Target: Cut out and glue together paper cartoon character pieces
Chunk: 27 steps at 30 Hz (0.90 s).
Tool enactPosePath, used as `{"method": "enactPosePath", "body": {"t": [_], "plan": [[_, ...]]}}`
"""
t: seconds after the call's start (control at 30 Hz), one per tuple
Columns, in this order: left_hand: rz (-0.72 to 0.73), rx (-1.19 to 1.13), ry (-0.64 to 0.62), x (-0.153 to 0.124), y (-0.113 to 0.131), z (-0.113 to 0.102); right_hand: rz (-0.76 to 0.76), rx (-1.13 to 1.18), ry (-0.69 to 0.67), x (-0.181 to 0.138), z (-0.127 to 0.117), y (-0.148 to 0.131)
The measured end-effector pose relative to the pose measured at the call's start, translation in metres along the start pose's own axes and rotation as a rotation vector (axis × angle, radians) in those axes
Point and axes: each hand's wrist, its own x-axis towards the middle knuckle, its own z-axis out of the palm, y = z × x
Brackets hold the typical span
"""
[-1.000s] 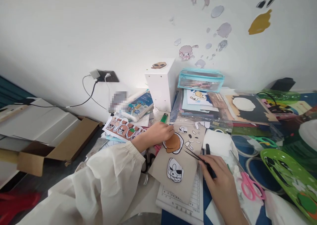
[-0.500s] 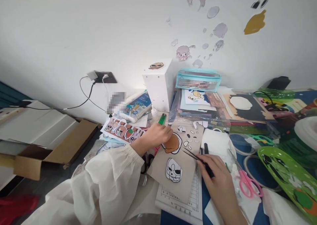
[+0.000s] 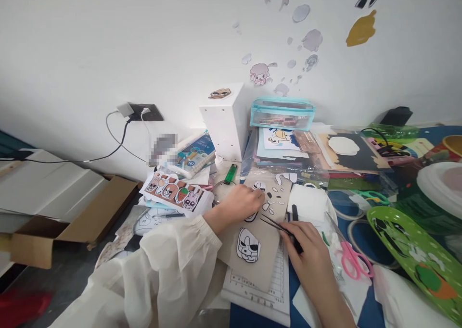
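My left hand (image 3: 241, 204) lies on the grey-brown card (image 3: 260, 256), fingers curled over the orange-brown cutout, which it now mostly hides. A black-and-white character cutout (image 3: 248, 245) lies on the card just below it. Small white paper bits (image 3: 274, 200) sit at the card's top. My right hand (image 3: 306, 251) is closed on black tweezers (image 3: 275, 223) whose tips point left toward my left hand. A white sleeve (image 3: 169, 270) covers my left arm.
Pink scissors (image 3: 352, 263) lie right of my right hand, a green tray (image 3: 407, 253) beyond. A white box (image 3: 225, 123), a teal pencil case (image 3: 282, 114), a green lighter (image 3: 230, 174) and a sticker sheet (image 3: 173, 191) stand behind. A cardboard box (image 3: 72, 222) is at left.
My left hand has slid right over the orange-brown cutout, covering most of it. The view has shifted a little to the right. My right hand keeps the tweezers in place.
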Motion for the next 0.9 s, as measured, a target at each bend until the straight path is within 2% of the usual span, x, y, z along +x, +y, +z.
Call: {"method": "enactPosePath", "body": {"t": [0.27, 0.43, 0.9], "plan": [[-0.13, -0.19, 0.093, -0.036, -0.006, -0.021, -0.038, -0.005, -0.013, -0.001, -0.001, 0.002], [-0.147, -0.34, 0.11, -0.056, -0.003, -0.021, -0.041, -0.018, -0.02, -0.001, -0.002, 0.002], [-0.451, -0.489, 0.219, -0.057, 0.015, -0.005, -0.089, -0.099, -0.003, 0.002, 0.001, 0.003]]}}
